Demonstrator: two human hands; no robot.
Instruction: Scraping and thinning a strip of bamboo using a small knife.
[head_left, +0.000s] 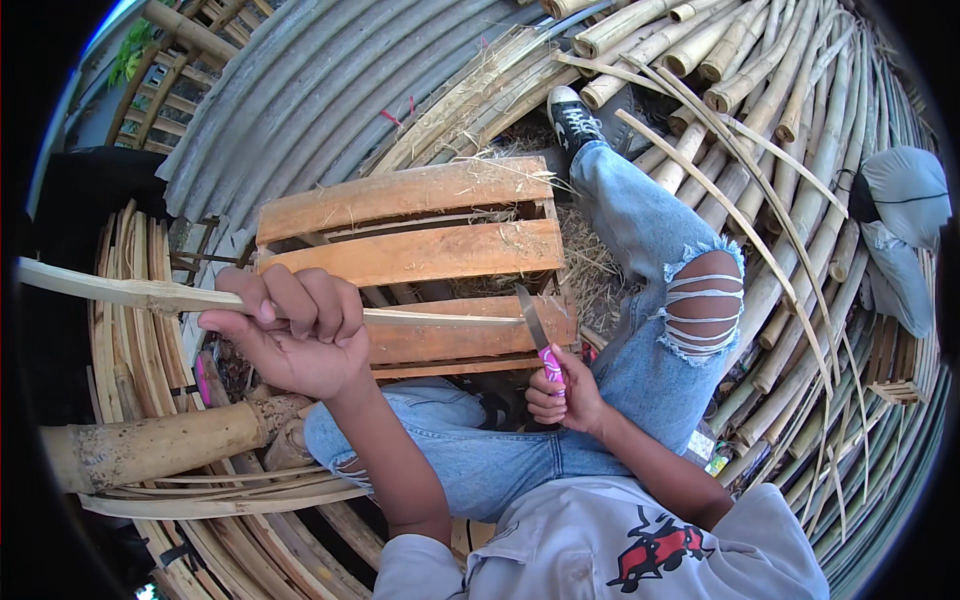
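Observation:
My left hand (305, 325) is closed around a long split bamboo strip (440, 319), which runs from the far left edge across to the right. In my right hand (565, 390) is a knife (534, 318) with a pink and white patterned handle, its blade pointing up and away from me. The strip's right end lies beside the blade; whether they touch I cannot tell. Beneath both is a low slatted wooden crate (410, 254) with shavings scattered on its top.
Bamboo poles (790, 200) are piled along the right side, with thin strips across them. Corrugated sheets (330, 100) lie at the far left. A thick bamboo pole (170, 443) and bundled split strips (135, 310) are at my left. Another person (895, 230) sits at the far right.

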